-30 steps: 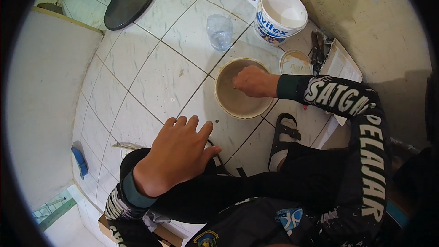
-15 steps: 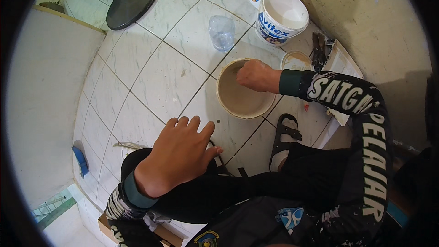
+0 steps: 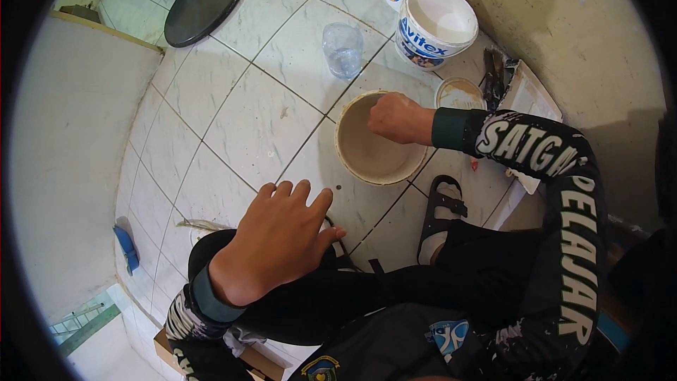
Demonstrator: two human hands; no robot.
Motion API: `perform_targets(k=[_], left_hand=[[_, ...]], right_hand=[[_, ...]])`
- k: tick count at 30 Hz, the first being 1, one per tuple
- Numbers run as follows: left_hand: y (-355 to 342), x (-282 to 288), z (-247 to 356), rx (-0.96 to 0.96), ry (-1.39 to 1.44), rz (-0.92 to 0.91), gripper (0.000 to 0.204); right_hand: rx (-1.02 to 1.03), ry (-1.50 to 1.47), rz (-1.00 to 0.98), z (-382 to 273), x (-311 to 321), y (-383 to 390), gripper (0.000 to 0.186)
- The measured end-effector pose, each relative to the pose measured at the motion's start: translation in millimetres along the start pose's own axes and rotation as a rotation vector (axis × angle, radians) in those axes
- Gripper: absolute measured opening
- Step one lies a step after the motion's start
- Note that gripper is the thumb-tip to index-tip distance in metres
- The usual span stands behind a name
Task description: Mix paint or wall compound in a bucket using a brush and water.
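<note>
A round pale bucket point(image 3: 363, 162) with a whitish inner wall stands on the tiled floor in front of me. My right hand point(image 3: 399, 118) is closed in a fist over its far right part, back of the hand up. Whatever the curled fingers may hold is hidden. Back of the hand up too, my left hand point(image 3: 278, 240) hovers above my left knee with its fingers apart and nothing in it. A clear plastic cup point(image 3: 343, 51) with some liquid stands beyond the bucket.
Two white paint pails point(image 3: 441, 25) stand by the wall, the nearer one without a lid. Right of the bucket are a round lid point(image 3: 460, 92), dark-handled tools point(image 3: 492, 81) and a white tray point(image 3: 529, 92). A blue object point(image 3: 125, 248) lies at left. My sandalled foot point(image 3: 443, 212) is near the bucket.
Both hands hold nearly the same pose and place. The whole view has shifted very slightly.
</note>
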State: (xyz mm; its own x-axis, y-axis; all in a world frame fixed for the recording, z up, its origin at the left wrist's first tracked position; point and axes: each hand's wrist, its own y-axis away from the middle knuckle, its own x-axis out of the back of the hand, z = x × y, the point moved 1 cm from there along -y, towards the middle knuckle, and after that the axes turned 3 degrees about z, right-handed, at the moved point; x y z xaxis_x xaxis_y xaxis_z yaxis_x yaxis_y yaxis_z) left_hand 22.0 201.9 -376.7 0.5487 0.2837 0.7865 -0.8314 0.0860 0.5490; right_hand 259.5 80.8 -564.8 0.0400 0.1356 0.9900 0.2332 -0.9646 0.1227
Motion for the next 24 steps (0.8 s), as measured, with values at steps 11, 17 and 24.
perform_targets(k=[11, 17, 24], left_hand=[[-2, 2, -1, 0.007, 0.004, -0.012, 0.053], [-1, 1, -2, 0.001, 0.014, 0.012, 0.053], [-2, 3, -3, 0.001, 0.006, -0.012, 0.054]], right_hand=[[-0.014, -0.273, -0.276, -18, -2, 4, 0.012], [-0.037, -0.029, -0.114, -7, -2, -5, 0.010], [-0.112, -0.351, -0.088, -21, -9, 2, 0.014]])
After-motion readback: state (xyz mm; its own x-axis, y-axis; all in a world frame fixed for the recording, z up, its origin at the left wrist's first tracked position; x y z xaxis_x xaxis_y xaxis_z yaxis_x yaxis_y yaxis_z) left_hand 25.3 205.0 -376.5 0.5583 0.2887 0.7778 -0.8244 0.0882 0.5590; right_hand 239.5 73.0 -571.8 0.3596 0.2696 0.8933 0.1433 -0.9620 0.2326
